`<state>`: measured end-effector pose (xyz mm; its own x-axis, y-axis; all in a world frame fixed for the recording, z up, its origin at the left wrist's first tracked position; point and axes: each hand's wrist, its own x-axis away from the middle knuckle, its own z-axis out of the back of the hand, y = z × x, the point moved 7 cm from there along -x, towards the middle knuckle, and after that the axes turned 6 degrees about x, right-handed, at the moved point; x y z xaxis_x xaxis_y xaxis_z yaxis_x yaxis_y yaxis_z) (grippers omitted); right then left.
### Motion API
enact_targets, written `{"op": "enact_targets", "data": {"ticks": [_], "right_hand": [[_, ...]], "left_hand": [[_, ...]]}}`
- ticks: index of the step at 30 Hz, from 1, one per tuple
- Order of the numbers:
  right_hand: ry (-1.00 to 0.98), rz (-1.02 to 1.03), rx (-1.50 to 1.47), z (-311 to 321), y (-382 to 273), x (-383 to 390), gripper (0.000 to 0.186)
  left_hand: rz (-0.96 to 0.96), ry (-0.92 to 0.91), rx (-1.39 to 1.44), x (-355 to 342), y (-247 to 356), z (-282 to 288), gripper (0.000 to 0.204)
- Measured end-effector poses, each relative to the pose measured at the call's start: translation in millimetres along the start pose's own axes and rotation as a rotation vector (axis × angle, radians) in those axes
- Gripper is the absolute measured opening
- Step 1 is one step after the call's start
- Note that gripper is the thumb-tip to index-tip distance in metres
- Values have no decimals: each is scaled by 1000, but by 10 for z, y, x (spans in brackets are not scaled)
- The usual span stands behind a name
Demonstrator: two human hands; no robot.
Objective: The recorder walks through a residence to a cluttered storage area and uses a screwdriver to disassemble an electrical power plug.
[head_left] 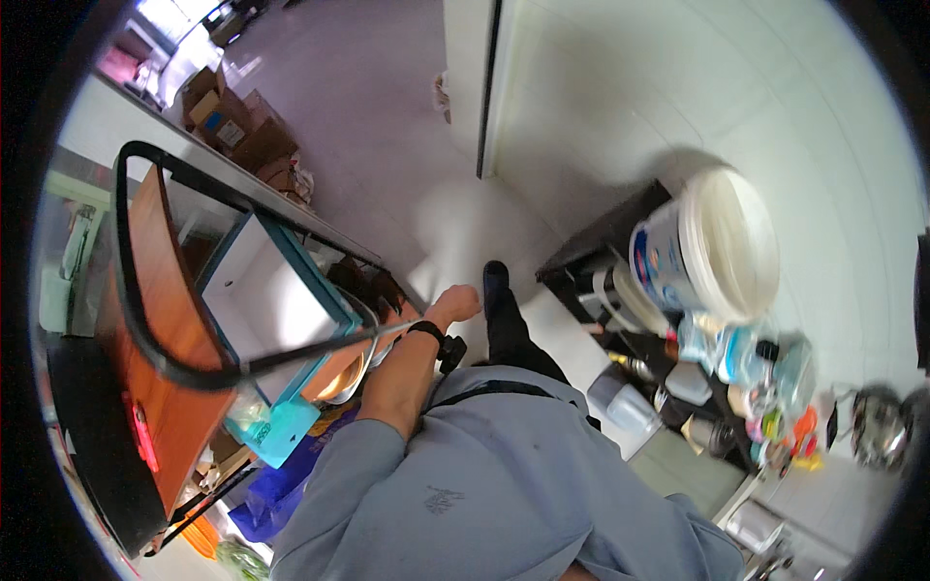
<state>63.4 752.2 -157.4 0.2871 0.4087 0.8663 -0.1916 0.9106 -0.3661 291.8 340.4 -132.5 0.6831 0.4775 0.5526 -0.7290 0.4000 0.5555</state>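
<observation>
My left hand reaches forward from my body with its fingers curled closed; what they hold, if anything, is hidden. A dark band and device sit on that wrist. Beside it on the left stands a shelving rack with a curved black bar, a wooden board, a teal-rimmed white bin and a light-blue plastic item. My right hand is out of sight. My dark shoe is below, just past my hand.
At the right, a dark shelf holds a white bucket, clear plastic bottles and several small items, with a steel pot beyond. Cardboard boxes lie on the floor beyond the doorway, whose white jamb stands ahead.
</observation>
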Motion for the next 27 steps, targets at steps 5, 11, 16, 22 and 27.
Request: {"op": "enact_targets", "data": {"ticks": [5, 11, 16, 22, 27], "right_hand": [[-81, 58, 131, 715, -1166, -978, 48], [-102, 87, 223, 1661, -2654, -1938, 47], [-94, 208, 247, 2067, -4154, -2505, 46], [-118, 227, 308, 2027, -5239, -2977, 46], [-202, 180, 449, 1791, -5776, -3243, 45]], "left_hand": [[59, 183, 80, -730, -710, 765, 35], [316, 366, 394, -639, -1072, 1984, 36], [437, 385, 389, -491, -1854, 2049, 36], [464, 341, 412, -771, -2433, 2570, 36], [408, 205, 283, -835, -2961, 2739, 30]]}}
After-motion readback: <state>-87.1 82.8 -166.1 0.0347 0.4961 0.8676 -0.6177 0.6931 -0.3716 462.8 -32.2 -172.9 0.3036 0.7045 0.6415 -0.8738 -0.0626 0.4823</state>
